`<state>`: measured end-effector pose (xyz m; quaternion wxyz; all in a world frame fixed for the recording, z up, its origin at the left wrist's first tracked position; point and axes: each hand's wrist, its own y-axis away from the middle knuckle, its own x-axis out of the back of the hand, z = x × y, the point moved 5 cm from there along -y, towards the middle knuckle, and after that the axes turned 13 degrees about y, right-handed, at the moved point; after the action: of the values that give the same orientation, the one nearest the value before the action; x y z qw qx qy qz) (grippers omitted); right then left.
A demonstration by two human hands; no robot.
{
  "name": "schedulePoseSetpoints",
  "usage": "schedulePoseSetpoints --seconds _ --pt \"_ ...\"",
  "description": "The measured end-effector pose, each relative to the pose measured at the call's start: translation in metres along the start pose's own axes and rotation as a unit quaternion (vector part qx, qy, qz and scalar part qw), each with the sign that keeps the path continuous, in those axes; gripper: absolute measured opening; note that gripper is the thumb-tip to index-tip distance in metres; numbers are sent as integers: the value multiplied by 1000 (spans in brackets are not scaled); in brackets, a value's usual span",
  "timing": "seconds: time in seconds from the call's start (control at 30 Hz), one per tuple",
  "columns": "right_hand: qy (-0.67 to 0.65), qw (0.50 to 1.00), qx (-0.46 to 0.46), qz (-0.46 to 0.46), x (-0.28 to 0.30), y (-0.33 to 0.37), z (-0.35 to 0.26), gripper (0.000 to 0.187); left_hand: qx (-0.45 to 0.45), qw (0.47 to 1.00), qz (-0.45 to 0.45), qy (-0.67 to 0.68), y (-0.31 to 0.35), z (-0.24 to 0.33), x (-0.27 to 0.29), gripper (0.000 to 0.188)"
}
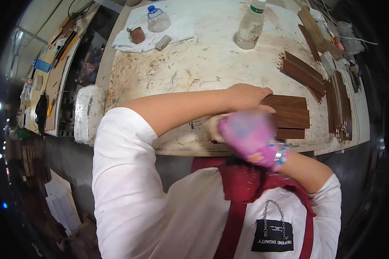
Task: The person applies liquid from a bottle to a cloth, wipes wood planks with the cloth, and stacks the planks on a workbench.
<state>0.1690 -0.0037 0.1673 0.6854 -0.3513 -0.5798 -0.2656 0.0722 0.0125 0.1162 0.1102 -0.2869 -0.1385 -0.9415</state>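
Dark brown wooden boards (289,113) lie side by side near the table's front edge. My left hand (246,97) reaches across from the left and rests on them, its visible finger and thumb stretched out and apart. My right hand (248,134), in a pink patterned glove, is over the boards just nearer to me and is smeared by motion. It looks closed, with a blurred beige patch (214,128) at its left side that I cannot make out. The hands and this patch hide the boards' left part.
More brown strips (304,75) are stacked at the right, beside upright bundles (339,108). A clear bottle (250,26) stands at the back. A cut-off bottle (158,20), a small brown pot (137,35) and a grey block (163,42) sit on white cloth. A wrapped bundle (90,114) is left.
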Motion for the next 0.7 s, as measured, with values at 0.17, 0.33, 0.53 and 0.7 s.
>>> schedulePoseSetpoints --seconds 0.17,0.33,0.53,0.7 --pt "-247 956 144 -61 -61 -8 -31 29 -16 1000 22 11 -2 -2 -2 68" --pt "-321 945 -29 -50 39 72 54 37 -20 999 30 5 3 -2 -1 63" --pt "-255 929 -268 20 84 188 167 44 -24 984 118 -133 8 20 3 69" --pt "-256 894 -358 87 103 212 234 43 -48 942 235 -235 14 71 -42 88"
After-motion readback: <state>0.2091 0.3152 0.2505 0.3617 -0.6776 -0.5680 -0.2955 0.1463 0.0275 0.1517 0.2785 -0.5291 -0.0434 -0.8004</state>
